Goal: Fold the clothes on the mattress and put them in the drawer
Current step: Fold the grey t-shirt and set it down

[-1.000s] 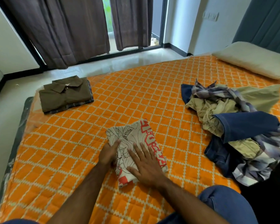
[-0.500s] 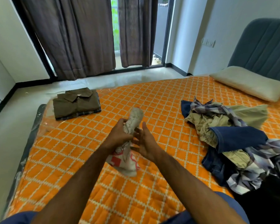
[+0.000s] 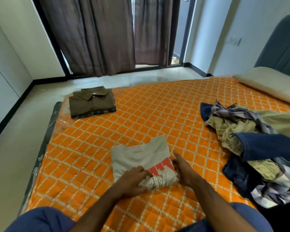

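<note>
Flanking folded printed T-shirt on mattress | left hand pressed near-left corner, right hand against right edge | fingers loose, extended, gripping nothing | shirt ran far-left of them

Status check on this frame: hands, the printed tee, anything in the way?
Left hand flat on folded printed tee, right hand open against its right edge. Tee lies on mattress. Unfolded pile waits at right; nothing in the way.

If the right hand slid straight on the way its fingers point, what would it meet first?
The right hand lies along the right edge of the folded T-shirt, fingers pointing up the mattress. Ahead lies only bare quilt up to the far edge, as far as I can judge; the clothes pile stays off to its right.
</note>
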`<action>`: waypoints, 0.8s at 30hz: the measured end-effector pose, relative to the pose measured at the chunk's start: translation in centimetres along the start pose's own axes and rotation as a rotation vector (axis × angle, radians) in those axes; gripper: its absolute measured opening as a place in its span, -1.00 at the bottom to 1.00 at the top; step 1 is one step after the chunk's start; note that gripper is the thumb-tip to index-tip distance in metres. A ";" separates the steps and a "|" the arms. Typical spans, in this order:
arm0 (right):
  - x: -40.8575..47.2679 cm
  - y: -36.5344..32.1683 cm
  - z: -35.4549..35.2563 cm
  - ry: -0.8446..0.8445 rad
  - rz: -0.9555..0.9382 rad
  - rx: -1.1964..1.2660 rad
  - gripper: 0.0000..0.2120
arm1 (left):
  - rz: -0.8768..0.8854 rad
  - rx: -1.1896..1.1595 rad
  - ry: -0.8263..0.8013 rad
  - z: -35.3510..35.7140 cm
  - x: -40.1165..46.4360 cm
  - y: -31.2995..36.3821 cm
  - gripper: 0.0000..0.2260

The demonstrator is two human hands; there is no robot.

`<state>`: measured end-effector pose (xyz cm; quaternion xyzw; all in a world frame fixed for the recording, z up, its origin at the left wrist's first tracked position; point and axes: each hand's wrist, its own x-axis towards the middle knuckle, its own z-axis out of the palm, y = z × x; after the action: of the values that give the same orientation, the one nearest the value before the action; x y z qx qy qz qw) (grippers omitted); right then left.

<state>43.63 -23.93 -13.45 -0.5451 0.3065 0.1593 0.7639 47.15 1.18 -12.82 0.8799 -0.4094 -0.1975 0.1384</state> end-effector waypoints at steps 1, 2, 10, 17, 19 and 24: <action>0.0 0.1 0.0 0.004 -0.037 -0.048 -0.40 | -0.037 -0.194 0.117 0.3 -0.4 -0.8 -0.73; 0.0 0.2 0.0 0.009 -0.080 -0.121 -0.36 | -0.116 -0.328 0.241 0.6 -0.8 -1.4 -0.85; 0.1 1.3 1.9 0.184 -0.252 -0.699 -0.51 | -0.868 -0.929 0.638 1.7 -1.0 -5.5 -0.22; 0.8 2.1 2.0 0.220 -0.296 -0.704 -0.66 | -0.654 -1.550 0.543 -0.3 -1.0 -1.7 -0.66; 0.3 1.7 2.0 0.190 -0.337 -0.609 -0.72 | -0.620 -1.597 0.577 -0.8 -0.8 -1.8 -0.61; 0.7 -1.5 3.1 0.159 -0.445 -0.561 -0.76 | -0.617 -1.604 0.616 -3.3 0.0 -2.6 -0.69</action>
<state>45.95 -21.61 -12.05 -0.7974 0.1834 0.0240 0.5744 50.36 3.10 -10.93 0.6041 0.1591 -0.2073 0.7528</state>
